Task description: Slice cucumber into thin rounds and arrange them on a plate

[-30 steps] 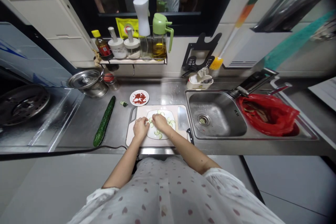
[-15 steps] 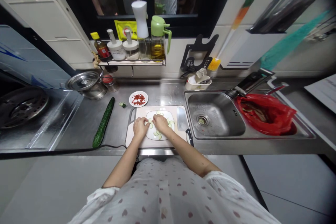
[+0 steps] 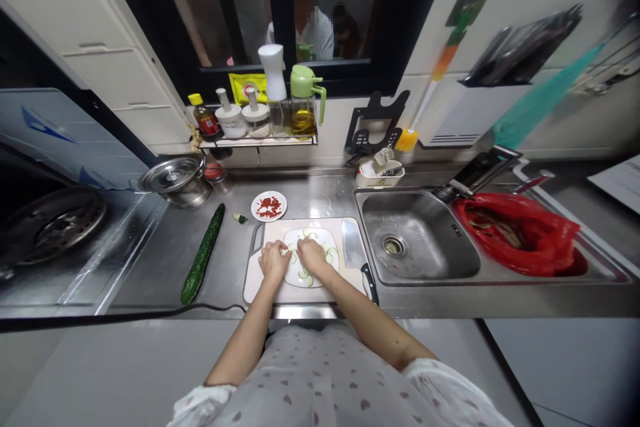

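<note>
A white plate (image 3: 295, 278) lies on the pale cutting board (image 3: 270, 292), with curved cucumber slices (image 3: 303, 275) set around it in small groups. Over the plate's left edge is my left hand (image 3: 274, 260), fingers curled and tips drawn together beside a slice. My right hand (image 3: 313, 257) reaches over the plate's middle, its fingers bent down and closed near the same spot. Whatever the fingertips pinch is too small to make out. A kitchen knife (image 3: 353, 245) with a black handle rests on the board's right side.
Left of the board lie a whole cucumber (image 3: 203, 255) and a cut cucumber end (image 3: 240, 218). Behind is a small plate (image 3: 256, 215) of chopped red pieces. The sink (image 3: 425, 233) is on the right, with a red plastic bag (image 3: 520, 240) beyond. Bottles stand on a rack (image 3: 260, 141).
The camera view has tilted up, so everything sits lower in the picture. Both hands stay over the plate, with only slight finger movement.
</note>
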The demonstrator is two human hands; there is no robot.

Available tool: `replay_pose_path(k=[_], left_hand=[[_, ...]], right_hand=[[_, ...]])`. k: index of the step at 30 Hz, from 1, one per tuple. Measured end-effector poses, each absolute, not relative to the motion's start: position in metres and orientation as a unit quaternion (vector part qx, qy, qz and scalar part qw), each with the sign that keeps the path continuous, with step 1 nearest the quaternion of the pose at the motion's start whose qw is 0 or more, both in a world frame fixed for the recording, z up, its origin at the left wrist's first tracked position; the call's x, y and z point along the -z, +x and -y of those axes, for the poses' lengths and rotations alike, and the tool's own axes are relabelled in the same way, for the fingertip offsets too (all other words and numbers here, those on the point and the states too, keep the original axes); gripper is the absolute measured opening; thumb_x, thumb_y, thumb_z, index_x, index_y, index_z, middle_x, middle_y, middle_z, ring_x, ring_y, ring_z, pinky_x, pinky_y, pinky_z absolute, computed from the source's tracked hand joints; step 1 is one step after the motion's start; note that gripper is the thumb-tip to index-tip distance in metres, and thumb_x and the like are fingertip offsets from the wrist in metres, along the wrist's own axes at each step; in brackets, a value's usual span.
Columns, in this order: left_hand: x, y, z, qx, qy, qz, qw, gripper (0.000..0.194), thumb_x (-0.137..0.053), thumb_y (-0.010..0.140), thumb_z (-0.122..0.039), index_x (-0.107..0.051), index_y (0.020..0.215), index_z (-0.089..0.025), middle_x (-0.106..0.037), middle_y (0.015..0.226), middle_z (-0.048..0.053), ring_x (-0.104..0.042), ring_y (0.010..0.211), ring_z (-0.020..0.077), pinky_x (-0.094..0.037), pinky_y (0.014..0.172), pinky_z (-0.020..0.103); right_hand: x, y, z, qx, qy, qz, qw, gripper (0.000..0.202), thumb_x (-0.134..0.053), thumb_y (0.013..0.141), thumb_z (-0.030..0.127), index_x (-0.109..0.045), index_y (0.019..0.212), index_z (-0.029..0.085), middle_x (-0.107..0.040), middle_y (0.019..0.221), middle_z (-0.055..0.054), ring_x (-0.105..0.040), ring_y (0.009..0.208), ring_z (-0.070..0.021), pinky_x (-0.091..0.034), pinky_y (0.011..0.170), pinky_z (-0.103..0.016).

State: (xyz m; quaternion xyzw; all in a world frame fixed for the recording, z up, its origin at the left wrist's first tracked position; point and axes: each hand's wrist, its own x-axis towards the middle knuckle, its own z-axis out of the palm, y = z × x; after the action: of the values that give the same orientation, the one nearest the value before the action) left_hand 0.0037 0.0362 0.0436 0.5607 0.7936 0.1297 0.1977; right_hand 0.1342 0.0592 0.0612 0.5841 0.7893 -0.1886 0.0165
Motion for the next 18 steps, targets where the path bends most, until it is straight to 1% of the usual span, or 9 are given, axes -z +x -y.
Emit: replay_pose_path(k=[3, 6, 9, 12, 15, 18], left_hand=[[-0.044, 0.004, -0.038, -0.125, 0.548, -0.802, 0.205, 0.021, -0.062, 0.076, -0.04, -0.062, 0.092, -0.026, -0.058, 0.102, 0.006, -0.054, 0.102, 0.026, -0.038, 0.083, 0.037], [-0.046, 0.004, -0.041, -0.122, 0.543, -0.805, 0.206, 0.023, -0.064, 0.074, -0.039, -0.061, 0.093, -0.026, -0.058, 0.103, 0.006, -0.053, 0.102, 0.0253, -0.038, 0.083, 0.036], [-0.048, 0.006, -0.041, -0.12, 0.549, -0.802, 0.2, 0.02, -0.063, 0.074, -0.036, -0.062, 0.091, -0.025, -0.058, 0.103, 0.006, -0.053, 0.102, 0.0251, -0.038, 0.082, 0.036], [-0.05, 0.01, -0.041, -0.118, 0.572, -0.792, 0.179, 0.013, -0.058, 0.077, -0.031, -0.065, 0.085, -0.025, -0.059, 0.101, 0.006, -0.053, 0.102, 0.0254, -0.036, 0.084, 0.038], [-0.054, 0.015, -0.04, -0.111, 0.599, -0.779, 0.15, 0.015, -0.053, 0.079, -0.027, -0.068, 0.08, -0.024, -0.061, 0.097, 0.008, -0.052, 0.101, 0.0263, -0.034, 0.085, 0.039], [-0.058, 0.02, -0.04, -0.1, 0.613, -0.773, 0.132, 0.017, -0.052, 0.078, -0.024, -0.069, 0.079, -0.022, -0.062, 0.096, 0.009, -0.052, 0.101, 0.0267, -0.032, 0.086, 0.04]], right_hand=[[-0.066, 0.136, -0.057, 0.188, 0.587, -0.787, 0.005, 0.023, -0.042, 0.093, 0.022, -0.062, 0.102, 0.016, -0.063, 0.106, -0.013, -0.056, 0.101, -0.0223, -0.039, 0.075, -0.029], [-0.072, 0.142, -0.05, 0.192, 0.598, -0.778, -0.026, 0.023, -0.041, 0.093, 0.024, -0.061, 0.102, 0.017, -0.063, 0.107, -0.012, -0.056, 0.1, -0.0218, -0.038, 0.076, -0.028], [-0.079, 0.153, -0.04, 0.198, 0.607, -0.767, -0.057, 0.024, -0.041, 0.093, 0.026, -0.061, 0.103, 0.018, -0.063, 0.107, -0.01, -0.056, 0.099, -0.0211, -0.038, 0.075, -0.027], [-0.085, 0.166, -0.03, 0.21, 0.621, -0.75, -0.087, 0.023, -0.043, 0.092, 0.026, -0.061, 0.102, 0.019, -0.065, 0.102, -0.008, -0.057, 0.095, -0.0197, -0.038, 0.075, -0.026], [-0.089, 0.177, -0.021, 0.223, 0.626, -0.736, -0.13, 0.022, -0.042, 0.091, 0.024, -0.062, 0.099, 0.019, -0.066, 0.098, -0.007, -0.058, 0.09, -0.0179, -0.038, 0.074, -0.024], [-0.088, 0.184, -0.013, 0.235, 0.621, -0.726, -0.18, 0.022, -0.042, 0.09, 0.025, -0.063, 0.094, 0.019, -0.066, 0.089, -0.006, -0.059, 0.082, -0.0172, -0.039, 0.071, -0.024]])
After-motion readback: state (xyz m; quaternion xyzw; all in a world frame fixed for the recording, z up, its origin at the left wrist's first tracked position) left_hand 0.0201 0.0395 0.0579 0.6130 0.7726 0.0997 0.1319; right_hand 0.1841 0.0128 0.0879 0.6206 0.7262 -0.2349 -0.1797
